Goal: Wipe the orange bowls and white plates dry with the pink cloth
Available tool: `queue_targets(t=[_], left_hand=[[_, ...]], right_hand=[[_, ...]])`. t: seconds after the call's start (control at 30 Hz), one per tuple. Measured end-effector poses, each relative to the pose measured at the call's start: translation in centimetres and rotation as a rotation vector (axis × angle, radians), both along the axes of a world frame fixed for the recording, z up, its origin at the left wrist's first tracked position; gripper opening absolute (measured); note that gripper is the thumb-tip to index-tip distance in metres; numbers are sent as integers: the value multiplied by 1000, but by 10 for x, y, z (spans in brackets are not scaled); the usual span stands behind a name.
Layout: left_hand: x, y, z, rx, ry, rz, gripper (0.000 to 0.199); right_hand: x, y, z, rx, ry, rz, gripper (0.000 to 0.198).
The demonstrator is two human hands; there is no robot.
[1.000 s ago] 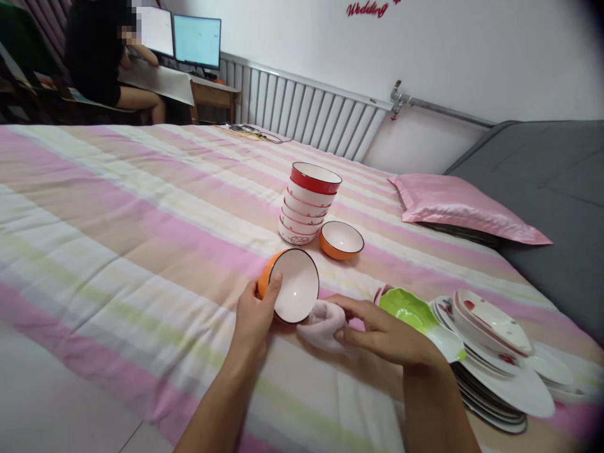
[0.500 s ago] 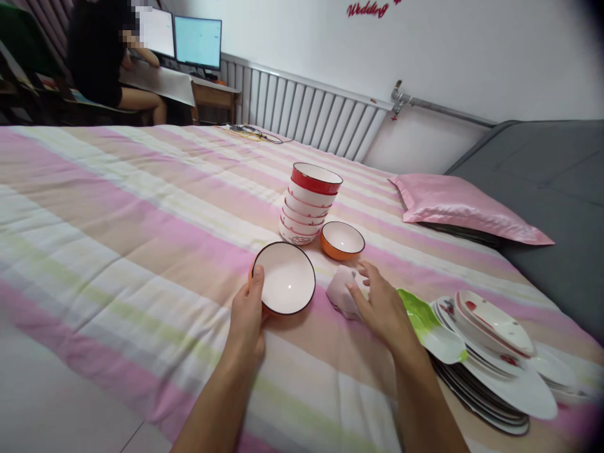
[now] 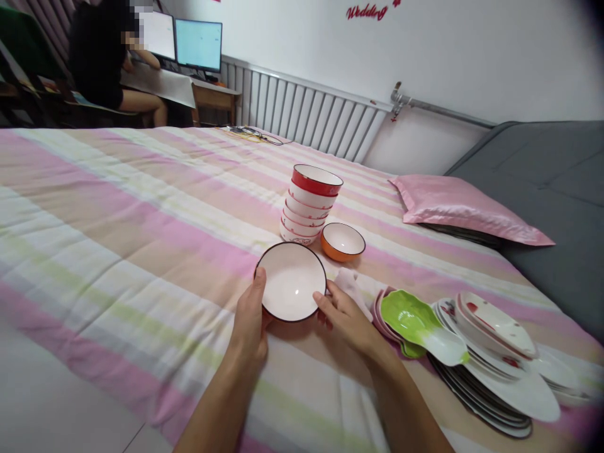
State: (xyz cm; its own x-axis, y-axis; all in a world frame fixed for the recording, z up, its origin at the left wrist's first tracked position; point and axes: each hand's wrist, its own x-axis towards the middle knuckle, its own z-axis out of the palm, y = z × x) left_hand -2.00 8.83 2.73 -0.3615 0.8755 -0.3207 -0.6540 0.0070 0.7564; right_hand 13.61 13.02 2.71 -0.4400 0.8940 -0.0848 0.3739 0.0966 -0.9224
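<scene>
Person [image 3: 97, 60] in black seated at a desk [image 3: 160, 82], far left of and well beyond the bowl stack [image 3: 311, 204]; monitors [image 3: 199, 45] on the desk. Striped bedspread [image 3: 141, 239] runs under and all around the stack. Left hand [image 3: 250, 308], nearer than the stack and to its left: clamped on the held bowl [image 3: 290, 283], thumb over the rim, other fingers mostly hidden behind. Held bowl just in front of the stack, tilted, white inside, dark rim; cannot tell if its base touches the bedspread. Stack itself upright, leaning slightly, red band on the top bowl. Right hand [image 3: 342, 314], nearer than the stack and to its right: thumb and fingers closed on the same bowl's right edge. Orange bowl [image 3: 343, 242], upright, just right of the stack. Pale cloth [image 3: 352, 286], crumpled, right of the stack and nearer, partly behind the right hand. Green-and-white dish [image 3: 410, 318] farther right and nearer than the stack. Pink pillow [image 3: 467, 198] well right of it. Plates [image 3: 528, 393], piled, right of the stack and nearer.
</scene>
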Motion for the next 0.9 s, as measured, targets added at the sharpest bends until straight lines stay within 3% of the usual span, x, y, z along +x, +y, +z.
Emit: queue_targets(t=[0.23,0.47,0.63,0.9], left_hand=[[3,-1,0,39,3,-39,61],[3,-6,9,119,140,-110,63],[-4,-1,5,78,237,-145,56],[-9,6,-8,-126,293,-131,64]], right_hand=[[-4,6,-13,-101,111,-104,17],[-10,7,-3,-195,221,-241,18],[-6,11,5,-260,305,-311,18],[8,19,12,-258,430,-467,20]])
